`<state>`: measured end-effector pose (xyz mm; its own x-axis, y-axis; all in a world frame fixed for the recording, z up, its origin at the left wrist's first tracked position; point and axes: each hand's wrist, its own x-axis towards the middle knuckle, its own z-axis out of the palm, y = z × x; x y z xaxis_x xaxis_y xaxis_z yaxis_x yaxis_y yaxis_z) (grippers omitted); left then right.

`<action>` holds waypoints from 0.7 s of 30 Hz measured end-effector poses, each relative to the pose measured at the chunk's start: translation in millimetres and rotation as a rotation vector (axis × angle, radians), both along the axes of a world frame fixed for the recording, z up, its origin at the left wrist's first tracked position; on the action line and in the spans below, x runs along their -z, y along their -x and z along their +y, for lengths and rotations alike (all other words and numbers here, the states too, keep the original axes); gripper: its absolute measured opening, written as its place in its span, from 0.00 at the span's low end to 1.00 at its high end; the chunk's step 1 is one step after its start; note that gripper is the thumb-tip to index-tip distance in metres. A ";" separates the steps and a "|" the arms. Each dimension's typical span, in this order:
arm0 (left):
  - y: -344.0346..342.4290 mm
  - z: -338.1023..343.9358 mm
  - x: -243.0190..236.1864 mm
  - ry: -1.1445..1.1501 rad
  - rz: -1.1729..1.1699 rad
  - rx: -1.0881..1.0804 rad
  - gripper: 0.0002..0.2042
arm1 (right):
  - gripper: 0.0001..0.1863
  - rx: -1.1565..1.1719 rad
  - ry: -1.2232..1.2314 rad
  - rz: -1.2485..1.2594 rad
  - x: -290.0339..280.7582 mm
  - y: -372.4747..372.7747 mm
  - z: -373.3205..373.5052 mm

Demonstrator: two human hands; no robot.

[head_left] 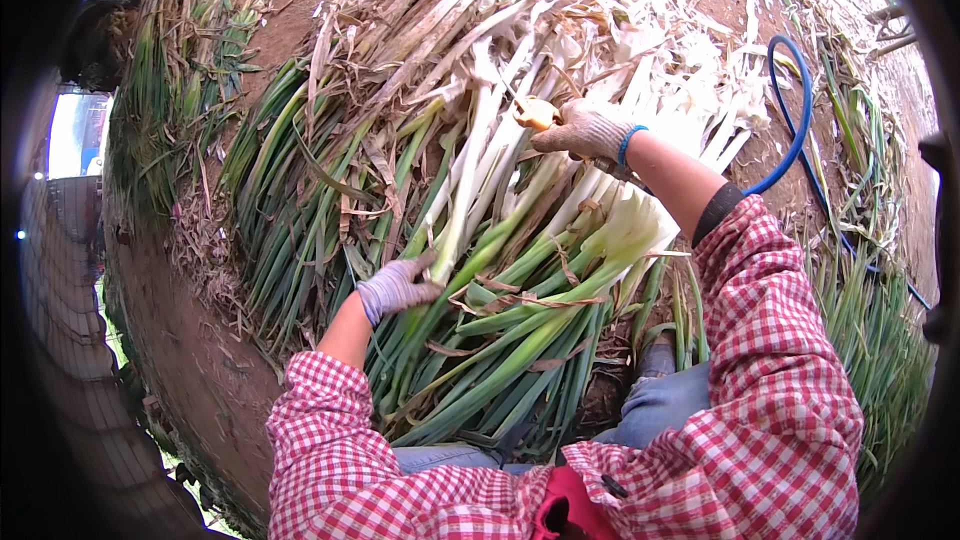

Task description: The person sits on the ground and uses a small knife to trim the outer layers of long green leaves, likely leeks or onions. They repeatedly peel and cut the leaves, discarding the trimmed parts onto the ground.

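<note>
Long green onions with white shanks and green leaves lie heaped before me. My left hand [400,285], in a pale knitted glove, is closed round the green part of a green onion [468,180] whose white shank points away from me. My right hand [588,130], gloved with a blue band at the wrist, grips a yellowish air blow gun [538,114]. Its thin nozzle is near the white shanks, and my fingers hide much of its body. A blue hose [792,155] loops out from behind my right forearm. Loose green onions [540,310] spread just below my hands.
Peeled white shanks and papery skins [690,70] pile up at the far right. Unpeeled green onions with dry brown leaves [300,160] lie to the left. More green leaves [880,340] lie at the right. Brown soil [190,370] shows at the left.
</note>
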<state>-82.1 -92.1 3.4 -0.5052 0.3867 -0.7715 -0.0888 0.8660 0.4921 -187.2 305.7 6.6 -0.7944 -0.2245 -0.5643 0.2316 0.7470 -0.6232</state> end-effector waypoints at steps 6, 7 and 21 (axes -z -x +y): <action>-10.9 -4.9 -12.9 0.231 0.112 0.184 0.32 | 0.34 -0.051 -0.077 -0.046 5.9 1.7 1.2; -6.3 -9.2 -11.3 0.246 0.168 0.267 0.30 | 0.33 -0.039 -0.070 -0.131 -1.7 0.9 0.4; 102.4 -121.2 -7.4 1.068 0.413 -0.239 0.68 | 0.31 -0.174 -0.055 -0.041 -47.2 -40.9 -46.1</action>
